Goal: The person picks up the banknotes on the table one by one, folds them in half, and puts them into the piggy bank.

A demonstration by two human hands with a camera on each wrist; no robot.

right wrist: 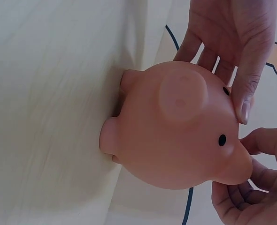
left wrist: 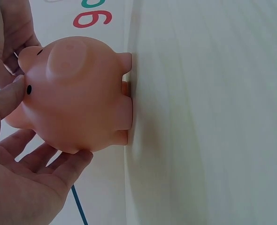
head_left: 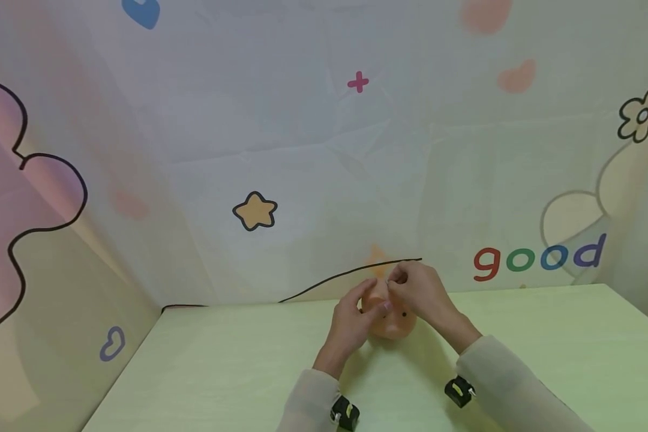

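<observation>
A round pink piggy bank point(head_left: 393, 321) stands on its feet on the table, its snout point(right wrist: 183, 96) and dark eyes facing the wrist cameras. My left hand point(head_left: 350, 321) holds it from the side, thumb at the top of the head by an eye and fingers spread along its flank. Over the top, my right hand point(head_left: 423, 291) has thumb and forefinger pinched together on a small pale thing, mostly hidden by the fingertips; I cannot tell what it is. In the right wrist view the curled right fingers point(right wrist: 265, 140) are right at the ear.
The pale yellow-green table point(head_left: 221, 366) ends at a printed cloth backdrop point(head_left: 324, 180) close behind the piggy bank. Similar cloth stands along the left side. A small dark device point(head_left: 345, 413) is worn on the left wrist, another dark device point(head_left: 459, 391) on the right.
</observation>
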